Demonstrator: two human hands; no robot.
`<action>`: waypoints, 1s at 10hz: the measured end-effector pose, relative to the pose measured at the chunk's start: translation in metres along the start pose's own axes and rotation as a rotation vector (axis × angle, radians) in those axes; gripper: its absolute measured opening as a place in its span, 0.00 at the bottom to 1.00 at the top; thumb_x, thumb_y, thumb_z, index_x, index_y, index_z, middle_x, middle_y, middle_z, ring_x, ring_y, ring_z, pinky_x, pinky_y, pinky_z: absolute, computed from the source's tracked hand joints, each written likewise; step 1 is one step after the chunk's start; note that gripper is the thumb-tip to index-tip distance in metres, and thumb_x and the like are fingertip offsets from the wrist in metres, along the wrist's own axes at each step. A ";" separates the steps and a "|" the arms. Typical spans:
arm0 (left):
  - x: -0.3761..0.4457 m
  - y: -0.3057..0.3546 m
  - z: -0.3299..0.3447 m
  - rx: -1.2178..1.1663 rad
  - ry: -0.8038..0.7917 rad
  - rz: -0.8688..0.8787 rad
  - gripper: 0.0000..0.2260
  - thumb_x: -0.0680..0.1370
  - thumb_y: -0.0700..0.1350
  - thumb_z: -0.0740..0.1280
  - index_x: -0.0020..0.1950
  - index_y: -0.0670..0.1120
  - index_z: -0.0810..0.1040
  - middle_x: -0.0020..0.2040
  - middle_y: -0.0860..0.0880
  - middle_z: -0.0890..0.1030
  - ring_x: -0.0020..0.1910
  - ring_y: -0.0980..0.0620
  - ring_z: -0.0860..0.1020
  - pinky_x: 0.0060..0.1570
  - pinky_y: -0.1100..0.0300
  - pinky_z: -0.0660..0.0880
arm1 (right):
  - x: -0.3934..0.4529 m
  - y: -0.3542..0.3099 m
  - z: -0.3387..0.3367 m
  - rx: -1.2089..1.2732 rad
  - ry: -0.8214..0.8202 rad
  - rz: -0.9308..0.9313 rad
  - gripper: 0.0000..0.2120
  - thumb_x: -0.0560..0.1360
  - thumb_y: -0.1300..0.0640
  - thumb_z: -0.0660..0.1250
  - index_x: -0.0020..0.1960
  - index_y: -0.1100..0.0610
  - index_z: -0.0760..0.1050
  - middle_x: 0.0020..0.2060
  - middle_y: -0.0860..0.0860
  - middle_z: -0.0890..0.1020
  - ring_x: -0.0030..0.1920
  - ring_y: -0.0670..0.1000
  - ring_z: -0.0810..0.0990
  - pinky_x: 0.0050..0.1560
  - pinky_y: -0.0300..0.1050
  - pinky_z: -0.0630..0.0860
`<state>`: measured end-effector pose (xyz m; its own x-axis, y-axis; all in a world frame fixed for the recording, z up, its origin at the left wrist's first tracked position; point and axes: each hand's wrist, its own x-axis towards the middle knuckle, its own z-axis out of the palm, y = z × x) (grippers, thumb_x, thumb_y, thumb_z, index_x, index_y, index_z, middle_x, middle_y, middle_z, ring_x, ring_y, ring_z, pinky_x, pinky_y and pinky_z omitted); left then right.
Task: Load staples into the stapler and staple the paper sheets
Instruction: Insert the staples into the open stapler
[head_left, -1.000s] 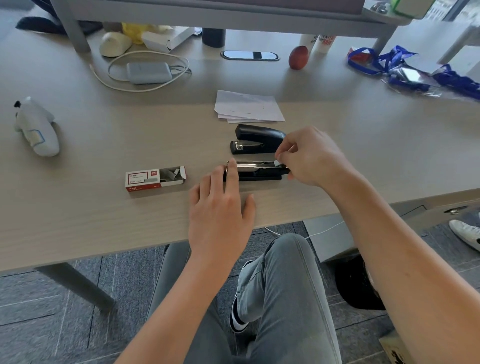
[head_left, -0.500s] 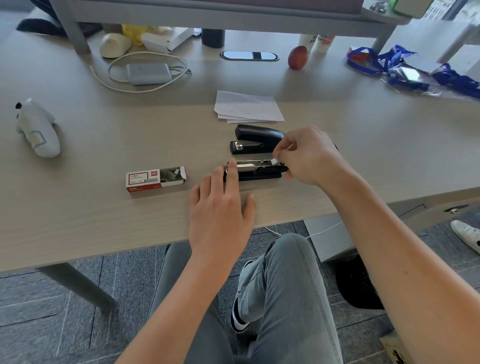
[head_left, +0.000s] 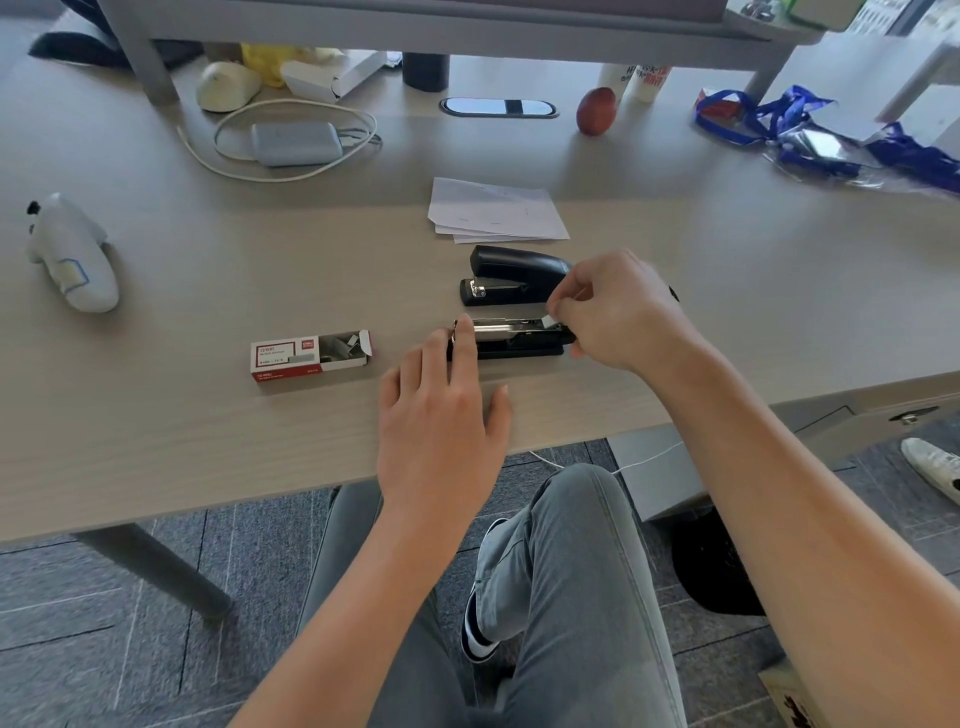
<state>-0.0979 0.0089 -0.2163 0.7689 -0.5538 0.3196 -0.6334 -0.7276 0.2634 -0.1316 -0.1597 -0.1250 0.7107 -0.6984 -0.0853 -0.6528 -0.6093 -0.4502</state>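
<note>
A black stapler (head_left: 511, 340) lies open on the desk, its metal magazine facing up. My left hand (head_left: 441, 415) rests flat with fingers apart, the index fingertip touching the stapler's left end. My right hand (head_left: 618, 312) pinches a small pale strip of staples (head_left: 549, 322) at the magazine's right end. Just behind lies another black stapler body (head_left: 514, 275) with a metal nose. The red and white staple box (head_left: 309, 356) sits open to the left, staples showing inside. A small stack of white paper sheets (head_left: 496, 210) lies farther back.
A white plush toy (head_left: 70, 254) lies at the far left. At the back are a grey charger with a cable (head_left: 296, 143), a red fruit (head_left: 596, 110) and blue lanyards (head_left: 779, 122). The desk edge runs close below my hands.
My right hand's fingers have shifted slightly at the right end of the magazine. My left hand and the stapler have stayed in place.
</note>
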 end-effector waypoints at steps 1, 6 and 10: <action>0.000 0.000 0.000 0.002 -0.002 0.002 0.29 0.80 0.57 0.61 0.78 0.43 0.63 0.69 0.45 0.73 0.65 0.44 0.72 0.65 0.49 0.67 | 0.000 0.000 0.000 -0.025 -0.003 -0.012 0.10 0.77 0.58 0.67 0.39 0.49 0.82 0.37 0.49 0.87 0.39 0.55 0.87 0.49 0.56 0.85; -0.001 0.000 -0.001 -0.008 0.003 0.004 0.30 0.80 0.56 0.61 0.78 0.43 0.64 0.69 0.44 0.73 0.65 0.44 0.72 0.65 0.48 0.68 | 0.002 0.002 -0.003 0.017 0.002 0.003 0.11 0.77 0.59 0.66 0.39 0.51 0.82 0.38 0.50 0.87 0.34 0.54 0.88 0.47 0.58 0.86; 0.000 0.000 0.000 -0.015 -0.011 0.005 0.30 0.81 0.57 0.60 0.79 0.43 0.62 0.70 0.45 0.72 0.66 0.44 0.72 0.66 0.48 0.67 | 0.004 0.002 0.002 0.035 0.012 0.024 0.10 0.77 0.57 0.66 0.40 0.50 0.83 0.34 0.49 0.87 0.34 0.50 0.88 0.49 0.54 0.85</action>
<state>-0.0978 0.0092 -0.2168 0.7666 -0.5619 0.3108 -0.6384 -0.7188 0.2753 -0.1297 -0.1628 -0.1276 0.6916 -0.7171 -0.0860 -0.6599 -0.5791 -0.4787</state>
